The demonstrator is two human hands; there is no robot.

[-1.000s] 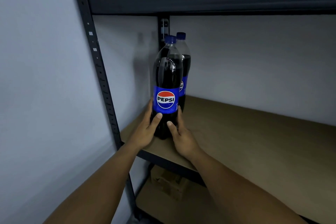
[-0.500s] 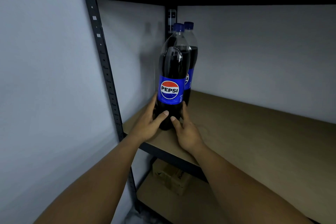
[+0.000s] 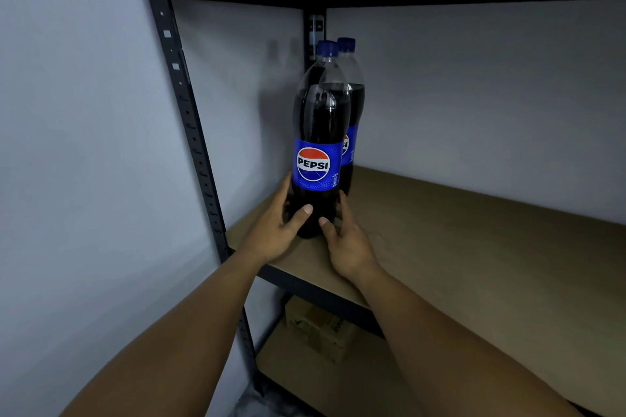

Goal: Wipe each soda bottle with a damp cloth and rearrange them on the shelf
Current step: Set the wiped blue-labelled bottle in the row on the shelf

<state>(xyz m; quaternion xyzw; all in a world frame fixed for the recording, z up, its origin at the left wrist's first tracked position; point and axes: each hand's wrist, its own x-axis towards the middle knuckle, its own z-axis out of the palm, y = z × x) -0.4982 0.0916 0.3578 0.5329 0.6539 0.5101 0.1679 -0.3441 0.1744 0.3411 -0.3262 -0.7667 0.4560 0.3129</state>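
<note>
Head view, my left hand (image 3: 275, 230) and right hand (image 3: 350, 244) gripping front bottle (image 3: 316, 125) low, upright on shelf (image 3: 474, 264), second bottle (image 3: 355, 101) behind.

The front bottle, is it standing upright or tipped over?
Upright. The front bottle stands with its base on the shelf and its cap straight above, while the left hand and right hand hold its lower part.

Two bottles stood upright at the shelf's (image 3: 474, 247) left end, the front bottle (image 3: 318, 145) just before the rear bottle (image 3: 354, 91). Both hands flanked the front bottle's base. A box (image 3: 318, 327) sat below, on the lower shelf (image 3: 366, 379).
</note>
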